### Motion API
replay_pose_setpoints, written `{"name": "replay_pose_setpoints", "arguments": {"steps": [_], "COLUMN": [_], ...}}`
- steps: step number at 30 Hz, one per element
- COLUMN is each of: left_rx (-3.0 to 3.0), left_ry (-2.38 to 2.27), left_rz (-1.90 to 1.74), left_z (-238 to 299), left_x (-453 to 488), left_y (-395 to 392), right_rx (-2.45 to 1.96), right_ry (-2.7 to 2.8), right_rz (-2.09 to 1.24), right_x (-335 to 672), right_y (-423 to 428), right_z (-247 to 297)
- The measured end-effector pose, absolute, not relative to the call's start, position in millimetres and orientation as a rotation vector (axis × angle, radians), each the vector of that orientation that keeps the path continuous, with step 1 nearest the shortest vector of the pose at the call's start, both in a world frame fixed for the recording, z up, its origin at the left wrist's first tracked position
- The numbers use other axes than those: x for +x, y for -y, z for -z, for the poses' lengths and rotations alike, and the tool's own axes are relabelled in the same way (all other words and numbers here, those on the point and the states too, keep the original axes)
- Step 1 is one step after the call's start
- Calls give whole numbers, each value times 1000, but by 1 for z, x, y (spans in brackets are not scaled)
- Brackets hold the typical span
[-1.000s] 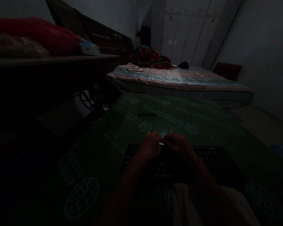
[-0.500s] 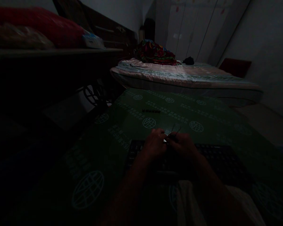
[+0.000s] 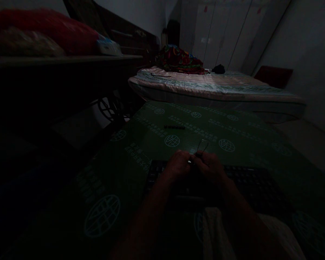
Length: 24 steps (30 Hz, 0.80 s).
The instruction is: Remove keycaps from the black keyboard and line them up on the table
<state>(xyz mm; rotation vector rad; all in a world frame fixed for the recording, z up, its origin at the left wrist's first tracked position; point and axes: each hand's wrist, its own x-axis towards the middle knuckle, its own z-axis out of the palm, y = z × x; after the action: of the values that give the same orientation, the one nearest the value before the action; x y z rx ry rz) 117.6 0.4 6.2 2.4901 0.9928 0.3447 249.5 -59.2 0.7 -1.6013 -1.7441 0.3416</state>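
A black keyboard (image 3: pixel 256 186) lies across the green table, under both my hands. My right hand (image 3: pixel 212 165) is closed around the dark handle of a wire keycap puller (image 3: pixel 203 145), whose thin wire loops point up and away from me. My left hand (image 3: pixel 178 163) is closed, its fingertips meeting the right hand's above the keyboard. A small pale bit shows between the two hands; darkness hides what it is. Beyond the hands, several small black pieces that look like keycaps (image 3: pixel 174 127) sit in a row on the table.
The green tabletop (image 3: pixel 148 131) carries white globe prints and lettering. A light cloth (image 3: pixel 215 231) is at the near edge. Behind stands a bed (image 3: pixel 219 86) with a dark red patterned blanket (image 3: pixel 178 59). At left, a shelf holds a red bag (image 3: pixel 51 30). The room is very dim.
The wire loops of the keycap puller stand more upright and show more clearly. Both hands stay together over the keyboard, with slight finger movement. The view has shifted a little.
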Motion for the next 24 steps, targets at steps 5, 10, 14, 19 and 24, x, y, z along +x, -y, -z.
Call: {"name": "replay_pose_setpoints", "arguments": {"steps": [5,10,14,19,24], "left_rx": [2378,2434,2488,2491,2462], "left_ry": [-914,-900,-882,-872,-858], "left_rz": [-321,-315,-277,-260,-290], "left_z": [-8,-7,-8,-11,-11], "left_x": [118,117,116,116,115], "left_y": [-1,-2,-2,0,1], "right_rx": [-1593,-1576,-1593,-1575,-1580], "right_ry": [1705,1650,1645,1644,1597], "right_rz": [-359,-393,-422,-458,-458], "right_x": [250,249,250,250,249], "right_y": [58,57,58,58,57], "right_z": [3,5,3,0,0]}}
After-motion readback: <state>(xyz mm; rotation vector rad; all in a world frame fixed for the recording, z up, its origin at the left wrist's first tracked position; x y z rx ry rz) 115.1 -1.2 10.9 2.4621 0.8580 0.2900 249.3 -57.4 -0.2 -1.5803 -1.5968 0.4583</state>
